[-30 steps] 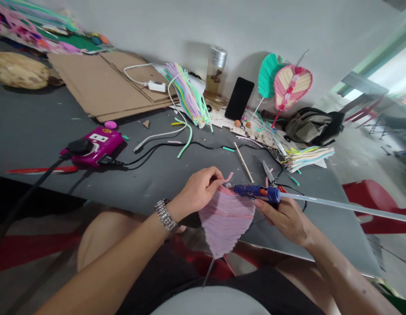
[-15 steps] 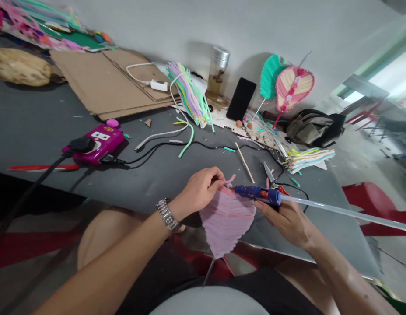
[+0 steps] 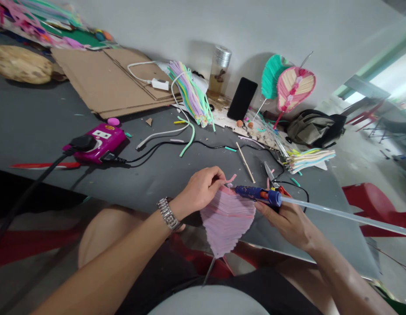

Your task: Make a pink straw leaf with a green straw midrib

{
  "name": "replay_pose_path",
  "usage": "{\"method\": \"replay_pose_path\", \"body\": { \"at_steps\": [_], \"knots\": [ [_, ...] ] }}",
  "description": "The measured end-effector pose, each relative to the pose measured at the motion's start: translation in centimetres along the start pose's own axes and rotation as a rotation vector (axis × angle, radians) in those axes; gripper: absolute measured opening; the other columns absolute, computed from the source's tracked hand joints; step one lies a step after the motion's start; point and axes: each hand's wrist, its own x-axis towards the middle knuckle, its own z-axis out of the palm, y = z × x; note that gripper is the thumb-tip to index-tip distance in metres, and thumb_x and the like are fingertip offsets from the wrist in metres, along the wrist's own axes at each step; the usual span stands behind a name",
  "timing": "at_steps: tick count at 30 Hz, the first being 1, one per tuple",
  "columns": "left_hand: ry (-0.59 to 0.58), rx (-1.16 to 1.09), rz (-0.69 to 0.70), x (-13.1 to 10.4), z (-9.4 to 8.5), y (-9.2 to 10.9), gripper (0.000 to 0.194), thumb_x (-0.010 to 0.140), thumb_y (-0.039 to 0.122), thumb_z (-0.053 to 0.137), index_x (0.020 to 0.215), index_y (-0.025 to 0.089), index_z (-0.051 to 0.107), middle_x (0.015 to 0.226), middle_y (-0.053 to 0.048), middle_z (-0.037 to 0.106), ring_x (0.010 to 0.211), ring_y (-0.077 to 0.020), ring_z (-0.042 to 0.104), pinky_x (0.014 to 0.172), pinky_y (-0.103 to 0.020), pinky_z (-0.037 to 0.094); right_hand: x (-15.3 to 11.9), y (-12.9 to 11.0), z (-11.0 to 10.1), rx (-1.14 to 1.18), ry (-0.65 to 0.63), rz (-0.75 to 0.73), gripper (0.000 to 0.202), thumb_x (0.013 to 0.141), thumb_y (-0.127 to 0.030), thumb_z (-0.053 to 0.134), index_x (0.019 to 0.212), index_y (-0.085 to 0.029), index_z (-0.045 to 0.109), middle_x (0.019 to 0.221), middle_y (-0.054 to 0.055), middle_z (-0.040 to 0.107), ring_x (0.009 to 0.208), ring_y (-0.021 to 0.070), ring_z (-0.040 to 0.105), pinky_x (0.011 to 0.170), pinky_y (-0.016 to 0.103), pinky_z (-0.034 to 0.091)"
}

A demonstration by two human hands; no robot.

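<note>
Pinching pink strip (image 3: 231,179) in left hand (image 3: 202,188), gripping glue gun (image 3: 255,194) in right hand (image 3: 290,217) (barely shifting), still working on fan (image 3: 226,225).

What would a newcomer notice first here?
Front and centre, the right hand holds a blue glue gun, its tip near the upper edge of a lilac leaf-shaped piece. A magenta power block sits at left. A green fan and a pink fan stand near the wall.

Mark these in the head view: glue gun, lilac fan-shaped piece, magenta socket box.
Glue gun (image 3: 251,192): head view, on its blue barrel.
Lilac fan-shaped piece (image 3: 227,225): head view, middle of its ribbed face.
Magenta socket box (image 3: 109,142): head view, on its casing.
</note>
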Motion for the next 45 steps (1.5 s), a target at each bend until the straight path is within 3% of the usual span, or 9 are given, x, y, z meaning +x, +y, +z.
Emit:
{"method": "replay_pose_path", "body": {
  "at_steps": [12, 16, 20, 26, 29, 34, 36, 42, 45],
  "knots": [
    [0.003, 0.016, -0.015, 0.0, 0.1, -0.3, 0.013, 0.095, 0.024, 0.055, 0.085, 0.020, 0.063, 0.082, -0.001, 0.070, 0.072, -0.0156, 0.058, 0.067, -0.028, 0.040, -0.3, 0.7, 0.6, 0.001, 0.032, -0.024, 0.040, 0.098, -0.056, 0.056, 0.090, -0.021, 0.072, 0.079, 0.003, 0.068, 0.072, 0.0186, 0.060, 0.066, 0.029, 0.050],
    [0.009, 0.018, -0.017, 0.0, 0.2, -0.5, 0.014, 0.096, 0.027, 0.057, 0.085, 0.020, 0.063, 0.081, -0.001, 0.070, 0.071, -0.0153, 0.058, 0.065, -0.027, 0.041, -1.1, 1.7, 0.9, 0.179, 0.188, 0.128, 0.042, 0.090, -0.061, 0.066, 0.087, -0.019, 0.071, 0.064, 0.002, 0.063, 0.058, 0.0166, 0.055, 0.053, 0.028, 0.047],
    [0.012, 0.032, -0.032, 0.1, 0.4, -0.7, 0.015, 0.096, 0.029, 0.058, 0.085, 0.020, 0.063, 0.083, -0.001, 0.071, 0.071, -0.0151, 0.059, 0.065, -0.026, 0.042, -2.4, 3.7, -0.3, 0.446, 0.358, 0.267, 0.044, 0.086, -0.061, 0.073, 0.084, -0.017, 0.073, 0.065, 0.004, 0.067, 0.056, 0.0164, 0.060, 0.056, 0.029, 0.052],
    [0.016, 0.038, -0.012, 0.3, 0.4, -0.9, 0.017, 0.092, 0.031, 0.055, 0.082, 0.020, 0.062, 0.078, -0.001, 0.068, 0.067, -0.0144, 0.057, 0.064, -0.026, 0.041, -4.8, 10.9, -4.3, 0.804, 0.775, 0.419, 0.041, 0.065, -0.049, 0.092, 0.085, -0.018, 0.074, 0.075, 0.002, 0.072, 0.062, 0.0144, 0.066, 0.057, 0.025, 0.058],
    [0.024, 0.046, 0.006, 0.4, 0.4, -1.3, 0.018, 0.089, 0.035, 0.055, 0.080, 0.020, 0.062, 0.075, 0.000, 0.067, 0.066, -0.0150, 0.058, 0.064, -0.027, 0.042, -6.0, 13.6, -5.4, 0.919, 0.714, 0.554, 0.043, 0.056, -0.038, 0.096, 0.084, -0.017, 0.072, 0.071, 0.001, 0.070, 0.057, 0.0138, 0.065, 0.053, 0.024, 0.058],
    [0.021, 0.034, 0.008, 0.6, 0.3, -1.5, 0.025, 0.087, 0.042, 0.054, 0.080, 0.021, 0.062, 0.074, 0.000, 0.068, 0.064, -0.0157, 0.058, 0.061, -0.027, 0.042, -7.5, 14.6, -5.2, 0.992, 0.621, 0.683, 0.031, 0.064, -0.032, 0.090, 0.082, -0.013, 0.073, 0.076, 0.008, 0.074, 0.062, 0.0157, 0.069, 0.057, 0.024, 0.060],
    [0.022, 0.036, -0.009, 0.6, 0.3, -1.3, 0.026, 0.086, 0.044, 0.054, 0.079, 0.020, 0.063, 0.073, 0.000, 0.067, 0.062, -0.0154, 0.056, 0.060, -0.026, 0.041, -8.3, 14.6, -5.2, 0.912, 0.647, 0.689, 0.031, 0.066, -0.037, 0.086, 0.081, -0.013, 0.073, 0.079, 0.011, 0.075, 0.067, 0.0188, 0.071, 0.062, 0.029, 0.061],
    [0.008, 0.043, -0.025, 0.5, 0.2, -0.9, 0.028, 0.088, 0.046, 0.056, 0.081, 0.020, 0.064, 0.074, -0.001, 0.067, 0.063, -0.0152, 0.056, 0.061, -0.027, 0.041, -10.7, 11.8, -5.7, 0.222, 0.822, 0.717, 0.032, 0.068, -0.042, 0.080, 0.088, -0.017, 0.073, 0.086, 0.010, 0.073, 0.086, 0.0299, 0.069, 0.079, 0.046, 0.057],
    [-0.011, 0.018, -0.026, 0.4, 0.3, -0.5, 0.026, 0.088, 0.044, 0.057, 0.083, 0.019, 0.064, 0.076, -0.001, 0.067, 0.065, -0.0155, 0.058, 0.063, -0.027, 0.042, -7.7, 7.5, -3.9, -0.296, 0.809, 0.257, 0.025, 0.088, -0.037, 0.066, 0.104, -0.021, 0.074, 0.102, 0.011, 0.073, 0.095, 0.0286, 0.067, 0.090, 0.048, 0.053]
  ]
}}
